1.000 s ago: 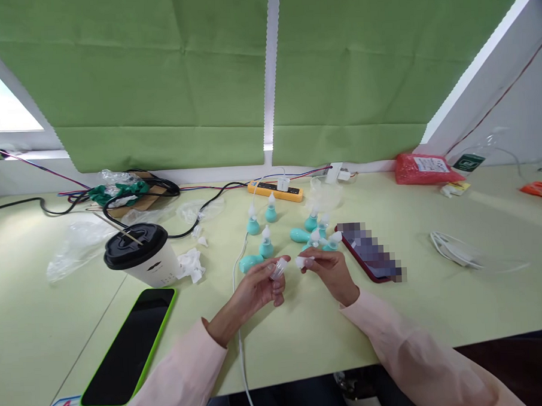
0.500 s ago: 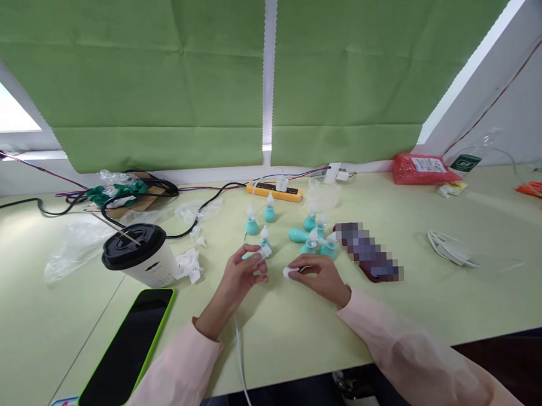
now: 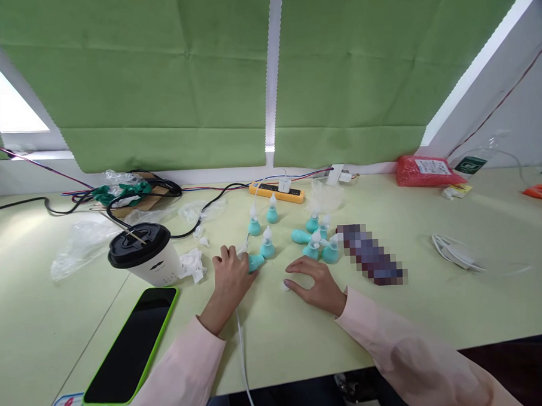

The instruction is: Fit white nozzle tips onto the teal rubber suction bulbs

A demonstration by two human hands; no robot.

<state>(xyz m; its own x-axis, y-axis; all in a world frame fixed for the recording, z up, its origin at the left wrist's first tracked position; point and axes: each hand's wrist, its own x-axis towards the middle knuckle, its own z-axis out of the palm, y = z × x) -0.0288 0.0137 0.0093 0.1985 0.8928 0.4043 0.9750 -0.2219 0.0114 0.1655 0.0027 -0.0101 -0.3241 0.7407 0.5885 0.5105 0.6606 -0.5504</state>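
Note:
My left hand [image 3: 232, 276] is palm-down on the table, its fingers curled around one end of a teal squeeze bulb [image 3: 256, 262] lying on its side. The gripped end is hidden under the fingers. Just beyond stands another teal bulb with a clear-white nozzle [image 3: 267, 244]. My right hand [image 3: 317, 285] rests on the table, thumb and forefinger apart in a curve. A small white round piece [image 3: 286, 286] lies by the thumb tip, partly covered by it. Behind that hand is a cluster of several teal bulbs [image 3: 330, 252], one of them lying down [image 3: 300, 236].
A lidded paper cup [image 3: 155, 269], crumpled tissue [image 3: 193, 264] and green-edged phone [image 3: 131, 347] are on the left. Right of the bulbs lies a pixelated dark red object [image 3: 370, 255], then a coiled white cable [image 3: 455, 253]. A yellow power strip [image 3: 277, 192] sits behind.
My left hand has turned palm-down and moved left onto the lying bulb; the whitish piece it held is out of sight. My right fingers have parted, leaving the white round piece on the table.

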